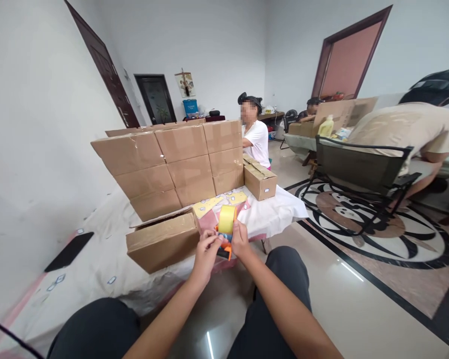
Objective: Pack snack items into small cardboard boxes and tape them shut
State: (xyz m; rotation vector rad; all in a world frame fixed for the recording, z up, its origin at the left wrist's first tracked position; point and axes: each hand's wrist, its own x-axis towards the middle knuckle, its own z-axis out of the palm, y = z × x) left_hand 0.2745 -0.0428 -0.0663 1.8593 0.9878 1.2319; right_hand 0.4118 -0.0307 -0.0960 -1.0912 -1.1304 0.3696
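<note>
My right hand [240, 239] is closed around the side of a tape dispenser [227, 248] with orange and dark parts. A wide yellow roll of packing tape [227, 219] sits in its upper part. At the dispenser's near left side, my left hand [208, 244] has thumb and fingertips pinched together; what lies between them is too small to make out. Just left of my hands, a long cardboard box [162, 242] rests at the table's edge. Both hands are held in front of the table, above my knees.
Stacked cardboard boxes [168, 162] stand on the cloth-covered table [277, 209], with a smaller box [260, 180] at their right. A dark flat object [69, 251] lies at left. One person in white [260, 142] is behind the stack; others are at right, near a chair [359, 164].
</note>
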